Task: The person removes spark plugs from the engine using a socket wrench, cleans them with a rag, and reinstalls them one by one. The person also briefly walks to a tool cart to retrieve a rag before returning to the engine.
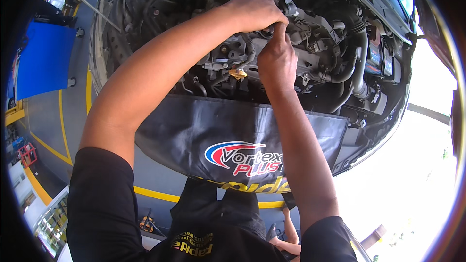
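My left hand (pixel 255 13) reaches over the engine (pixel 306 58) in the open bay, its fingers bent down and closed. Just in front of it, my right hand (pixel 278 60) is closed as well, the index finger and thumb side pointing up to meet the left fingertips. Whatever they grip between them is small or hidden by the fingers. A black part with a rounded head (pixel 289 5) stands up right behind the fingertips. Nearer to me, a yellow cap (pixel 238 73) sits on the engine.
A black fender cover (pixel 242 121) hangs over the car's front edge, against my body. Thick hoses (pixel 360 63) and a battery (pixel 381 60) lie to the right. A thin rod (pixel 90 2) slants at the upper left. Another person's bare limb (pixel 290 228) shows low down.
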Tool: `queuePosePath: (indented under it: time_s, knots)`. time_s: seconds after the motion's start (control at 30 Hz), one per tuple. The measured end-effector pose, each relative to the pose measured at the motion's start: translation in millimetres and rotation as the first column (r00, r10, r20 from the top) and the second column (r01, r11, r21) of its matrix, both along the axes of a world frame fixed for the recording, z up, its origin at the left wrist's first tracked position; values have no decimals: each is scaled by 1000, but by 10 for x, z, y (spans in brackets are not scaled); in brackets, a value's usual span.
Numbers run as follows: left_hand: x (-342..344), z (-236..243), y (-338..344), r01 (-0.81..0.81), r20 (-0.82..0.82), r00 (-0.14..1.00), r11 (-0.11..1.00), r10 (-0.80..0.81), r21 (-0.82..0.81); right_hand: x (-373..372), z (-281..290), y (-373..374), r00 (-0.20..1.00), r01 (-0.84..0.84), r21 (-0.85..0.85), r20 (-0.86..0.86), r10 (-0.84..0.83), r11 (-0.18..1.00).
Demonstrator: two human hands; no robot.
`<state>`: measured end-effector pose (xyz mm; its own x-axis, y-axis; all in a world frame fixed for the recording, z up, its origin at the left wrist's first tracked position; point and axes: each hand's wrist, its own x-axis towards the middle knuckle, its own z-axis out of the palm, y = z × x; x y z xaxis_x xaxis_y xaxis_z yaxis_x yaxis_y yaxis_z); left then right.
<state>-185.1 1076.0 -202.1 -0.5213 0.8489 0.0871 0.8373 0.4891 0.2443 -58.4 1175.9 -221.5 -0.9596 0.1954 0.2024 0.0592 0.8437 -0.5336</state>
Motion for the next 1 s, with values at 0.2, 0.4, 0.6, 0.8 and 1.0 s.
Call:
queuePosePath:
  time_s: [0.2,0.4,0.6,0.8,1.0]
  knots:
    - [-16,78,76,-35,55,998,987,44,-155,-32,34,63,997,40,-33,65,-38,999]
    - [-9,-39,-54,54,-19,998,998,-54,33,-21,28,-38,995,73,-51,66,-69,996]
    - [-6,-74,-59,22,-22,1000,1000,-21,7,119,-1,122,988,101,-360,143,-53,928]
    - [118,-96,-57,-6,-113,994,998,13,63,214,127,381,933,75,-64,358,-47,995]
    - [237,-178,54,22,-245,969,999,-10,46,378,32,437,923,153,95,342,-177,984]
